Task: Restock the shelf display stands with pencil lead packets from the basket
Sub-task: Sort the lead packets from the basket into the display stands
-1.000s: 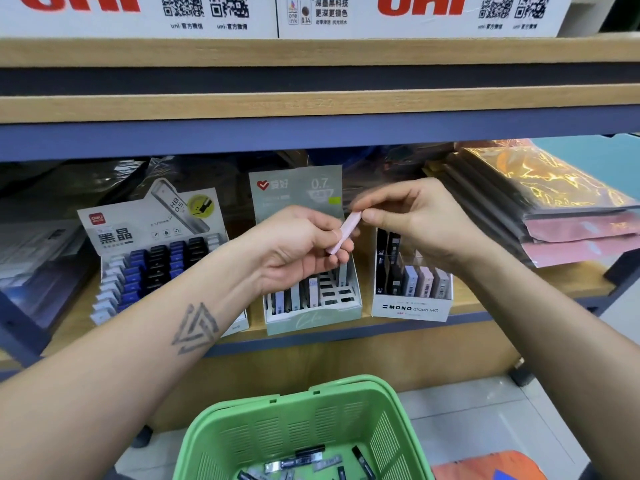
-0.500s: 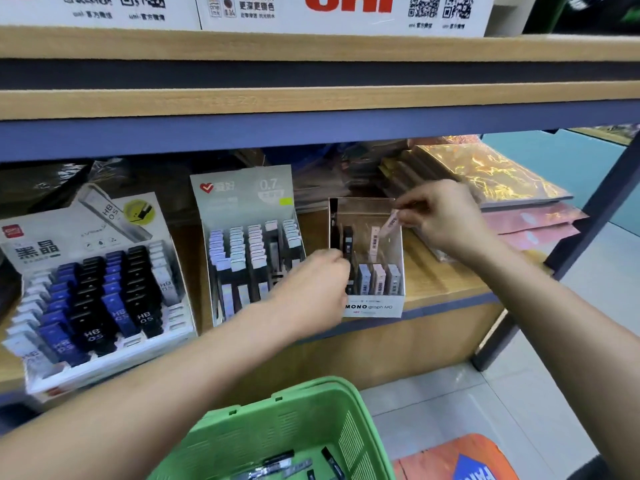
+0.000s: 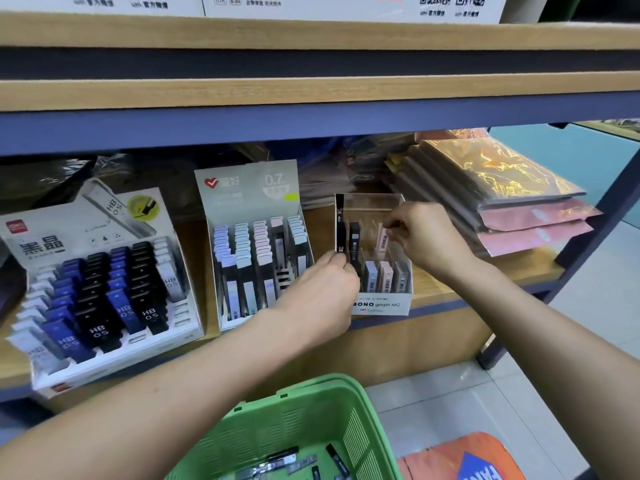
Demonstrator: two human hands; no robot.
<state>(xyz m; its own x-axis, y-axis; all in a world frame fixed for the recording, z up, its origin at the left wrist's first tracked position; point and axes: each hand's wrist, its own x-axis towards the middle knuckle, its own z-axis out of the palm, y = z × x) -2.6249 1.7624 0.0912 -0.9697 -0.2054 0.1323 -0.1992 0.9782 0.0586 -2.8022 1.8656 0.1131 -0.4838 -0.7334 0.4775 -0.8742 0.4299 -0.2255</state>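
At frame centre, the right hand (image 3: 424, 237) pinches a slim pink lead packet (image 3: 383, 239) inside the white MONO display box (image 3: 381, 304); the left hand (image 3: 320, 296) pinches a black packet (image 3: 340, 223) at the box's left edge.

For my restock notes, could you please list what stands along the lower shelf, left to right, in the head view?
HB 0.5 stand → 0.7 stand → MONO stand → stacked wrapped packs.

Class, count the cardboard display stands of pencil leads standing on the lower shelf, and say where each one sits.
3: the black-and-blue HB stand at the left, the 0.7 stand in the middle, the MONO stand at the right. None seems hidden.
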